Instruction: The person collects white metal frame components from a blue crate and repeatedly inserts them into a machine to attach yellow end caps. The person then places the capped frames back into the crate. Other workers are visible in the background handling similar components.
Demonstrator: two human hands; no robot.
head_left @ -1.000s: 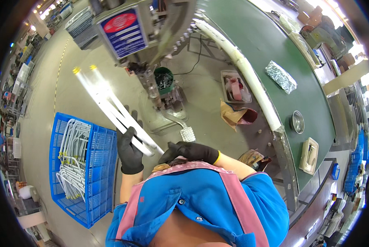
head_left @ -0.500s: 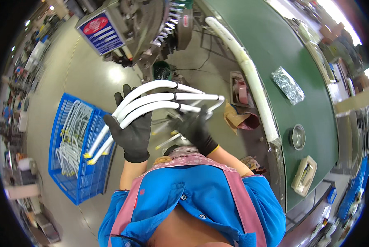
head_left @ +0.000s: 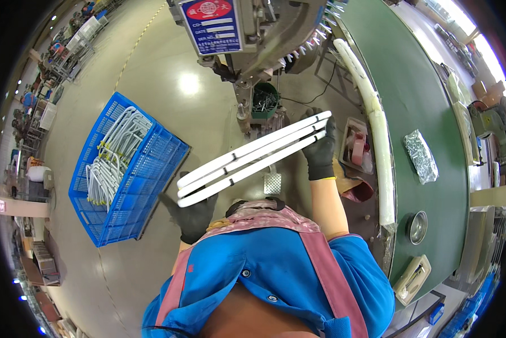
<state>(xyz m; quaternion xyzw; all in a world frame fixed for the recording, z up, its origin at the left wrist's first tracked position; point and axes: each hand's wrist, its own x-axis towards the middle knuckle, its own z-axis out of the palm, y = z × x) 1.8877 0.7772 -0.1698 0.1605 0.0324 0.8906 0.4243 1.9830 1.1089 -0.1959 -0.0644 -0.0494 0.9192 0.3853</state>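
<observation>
Three white bent tubes [head_left: 264, 152] with black bands lie side by side, slanting between my black-gloved hands. My right hand [head_left: 320, 147] grips their far right ends, its fingers wrapped round them. At the lower left ends is my left hand [head_left: 195, 217], palm under the tubes; its fingers are partly hidden and smeared, so I cannot tell how firmly it grips. Beyond the tubes stands a machine [head_left: 275, 42] with a blue plate [head_left: 212, 28], and below it a green bin [head_left: 259, 116] holding small metal pieces.
A blue plastic crate [head_left: 165, 152] on the left holds many white tubes [head_left: 103, 177]. To the right runs a green workbench [head_left: 433, 112] with a foil-like packet [head_left: 421, 156], a metal bowl [head_left: 416, 227] and a tray [head_left: 404, 293]. A patterned metal pedal [head_left: 272, 183] is on the floor.
The tubes have turned from looped side view to a slanted row, their right ends raised. My right hand has moved right and away from me; my left hand has shifted lower. The view has swung left.
</observation>
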